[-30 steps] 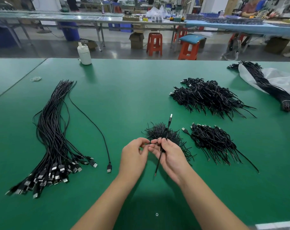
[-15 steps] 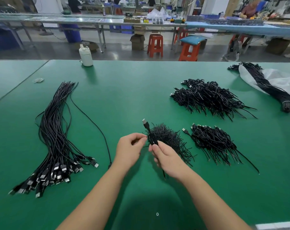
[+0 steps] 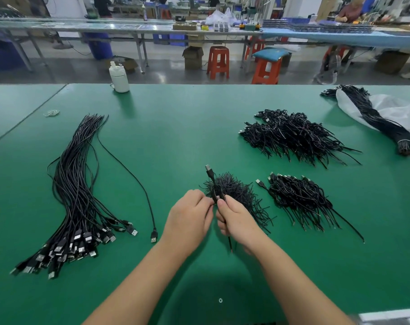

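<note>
— Nearest entry?
— Right hand (image 3: 236, 219): fingers clenched round a black cable (image 3: 212, 184), which is held above the bench (image 3: 175, 127) at centre front. Its USB plug points up and away, and its tail sticks out below the palm.
— Left hand?
— Left hand (image 3: 190, 214): fingertips pinched on the same cable, just beside the right thumb. The detail at the pinch is too small to tell.
— Behind the hands?
— One heap of short black ties (image 3: 241, 193), directly behind. To its right, a small heap of coiled cables (image 3: 300, 198). To the left, a long bundle of USB cables (image 3: 77, 191) with a single loose cable (image 3: 133, 177) beside it.
— Farther?
— A larger heap of coiled cables (image 3: 293, 134) on the right. A tied bundle (image 3: 375, 118) lying on a white bag (image 3: 391, 111) at far right. A white bottle (image 3: 119, 77) at the far edge.
</note>
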The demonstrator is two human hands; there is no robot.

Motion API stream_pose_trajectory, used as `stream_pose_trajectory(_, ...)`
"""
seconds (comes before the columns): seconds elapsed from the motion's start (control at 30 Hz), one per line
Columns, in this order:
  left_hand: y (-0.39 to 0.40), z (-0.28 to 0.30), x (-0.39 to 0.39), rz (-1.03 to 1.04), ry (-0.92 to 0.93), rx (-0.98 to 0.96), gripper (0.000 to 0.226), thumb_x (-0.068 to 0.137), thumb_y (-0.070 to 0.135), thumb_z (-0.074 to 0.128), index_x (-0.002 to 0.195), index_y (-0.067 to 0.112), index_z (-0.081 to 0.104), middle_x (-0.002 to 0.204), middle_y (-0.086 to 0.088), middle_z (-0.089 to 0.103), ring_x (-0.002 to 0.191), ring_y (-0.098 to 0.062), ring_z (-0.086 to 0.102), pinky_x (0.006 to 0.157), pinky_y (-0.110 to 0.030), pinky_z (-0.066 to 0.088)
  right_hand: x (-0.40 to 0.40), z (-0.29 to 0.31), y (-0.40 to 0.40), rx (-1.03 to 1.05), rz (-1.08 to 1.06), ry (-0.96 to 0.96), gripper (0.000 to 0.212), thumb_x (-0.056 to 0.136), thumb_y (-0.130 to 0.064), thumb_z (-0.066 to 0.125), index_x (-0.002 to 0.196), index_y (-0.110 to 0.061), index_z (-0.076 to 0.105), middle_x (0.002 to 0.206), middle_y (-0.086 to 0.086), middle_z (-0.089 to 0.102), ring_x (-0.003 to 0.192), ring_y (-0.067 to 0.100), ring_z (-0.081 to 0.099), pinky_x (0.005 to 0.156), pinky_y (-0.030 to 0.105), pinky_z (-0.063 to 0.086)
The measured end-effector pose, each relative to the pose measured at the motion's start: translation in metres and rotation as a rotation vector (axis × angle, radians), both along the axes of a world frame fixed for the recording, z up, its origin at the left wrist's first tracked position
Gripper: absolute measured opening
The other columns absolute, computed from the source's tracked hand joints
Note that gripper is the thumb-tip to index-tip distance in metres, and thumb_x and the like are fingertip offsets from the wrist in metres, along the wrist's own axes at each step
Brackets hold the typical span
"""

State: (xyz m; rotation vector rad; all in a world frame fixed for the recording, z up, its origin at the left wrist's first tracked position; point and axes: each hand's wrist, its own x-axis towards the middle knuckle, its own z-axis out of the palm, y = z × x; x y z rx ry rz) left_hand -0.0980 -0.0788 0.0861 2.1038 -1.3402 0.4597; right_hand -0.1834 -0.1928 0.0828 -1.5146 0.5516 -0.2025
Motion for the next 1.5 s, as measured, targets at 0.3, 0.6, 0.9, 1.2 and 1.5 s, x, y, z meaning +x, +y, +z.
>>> stream_pose_trajectory(0.3, 0.003, 0.010, 0.013, -0.245, -0.384, 0.022, 0.019, 0.094, 0.004, 0.049, 0.088, 0.008, 0.067, 0.098, -0.010, 0.063, 0.112, -0.031, 0.061, 0.092, -0.037, 0.047, -0.007, 0.018, -0.010, 0.162, 0.098, 0.086, 0.023, 0.106, -0.023, 0.040, 0.084, -0.017, 0.041, 0.062, -0.002, 0.040, 0.049, 0.011, 0.028, 0.043, 0.022, 0.020)
stream_pose_trajectory(0.6, 0.001, 0.030, 0.011, -0.278, 0.250, 0.042, 0.006, 0.091, 0.017, 0.064, 0.089, 0.021, 0.067, 0.086, 0.015, 0.065, 0.086, -0.010, 0.056, 0.080, -0.028, 0.043, -0.016, 0.021, -0.020, 0.247, 0.264, 0.116, 0.025, 0.100, -0.023, 0.034, 0.080, -0.017, 0.047, 0.061, -0.006, 0.032, 0.050, 0.011, 0.021, 0.044, 0.022, 0.018)
stream_pose_trajectory(0.9, -0.009, 0.035, 0.010, -0.062, 1.008, -0.047, 0.016, 0.088, 0.011, 0.069, 0.075, 0.019, 0.071, 0.059, 0.014, 0.060, 0.054, -0.003, 0.044, 0.052, -0.013, 0.036, -0.019, 0.026, -0.016, -0.861, 0.254, 0.148, 0.029, 0.104, -0.036, 0.039, 0.077, -0.026, 0.045, 0.069, -0.009, 0.049, 0.066, 0.013, 0.049, 0.064, 0.035, 0.039)
stream_pose_trajectory(1.2, -0.012, 0.026, 0.009, 0.029, 1.227, -0.018, 0.003, 0.082, 0.009, 0.075, 0.080, 0.011, 0.074, 0.070, 0.000, 0.068, 0.066, -0.012, 0.054, 0.064, -0.024, 0.042, -0.022, 0.019, -0.015, -1.364, 0.316, 0.228, 0.024, 0.106, -0.040, 0.028, 0.097, -0.024, 0.043, 0.093, -0.001, 0.060, 0.082, 0.027, 0.062, 0.063, 0.035, 0.030)
stream_pose_trajectory(1.5, -0.017, 0.024, 0.012, 0.072, 1.004, 0.149, 0.035, 0.091, 0.046, 0.064, 0.068, 0.023, 0.077, 0.057, 0.002, 0.063, 0.050, -0.009, 0.036, 0.050, -0.024, 0.030, -0.022, 0.007, -0.022, -1.522, 0.391, 0.238, 0.033, 0.106, -0.041, 0.021, 0.093, -0.021, 0.044, 0.084, 0.001, 0.067, 0.070, 0.028, 0.063, 0.058, 0.036, 0.030)
